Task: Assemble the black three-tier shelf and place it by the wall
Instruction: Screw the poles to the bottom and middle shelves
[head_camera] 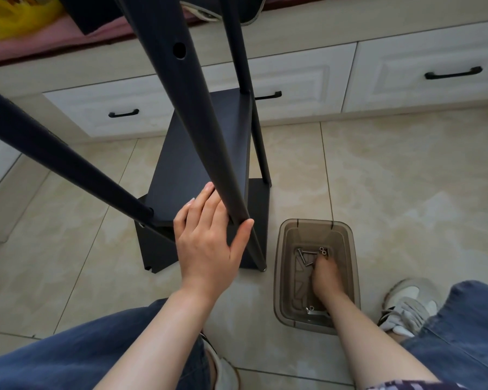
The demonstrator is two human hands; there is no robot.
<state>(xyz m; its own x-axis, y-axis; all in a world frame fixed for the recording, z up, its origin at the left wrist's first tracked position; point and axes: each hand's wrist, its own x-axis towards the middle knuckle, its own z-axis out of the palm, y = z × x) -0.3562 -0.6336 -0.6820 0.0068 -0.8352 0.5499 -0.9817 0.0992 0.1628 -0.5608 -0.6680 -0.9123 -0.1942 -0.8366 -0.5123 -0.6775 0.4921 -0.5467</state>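
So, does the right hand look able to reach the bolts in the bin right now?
Probably yes. The bin has no lid, the right hand is down inside it, and its fingers sit right beside the bolts at the far end with nothing over them.

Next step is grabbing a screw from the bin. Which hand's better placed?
Right. The right hand is inside the bin, fingers at the screws. The left hand rests on the shelf board beside a pole, likely steadying it.
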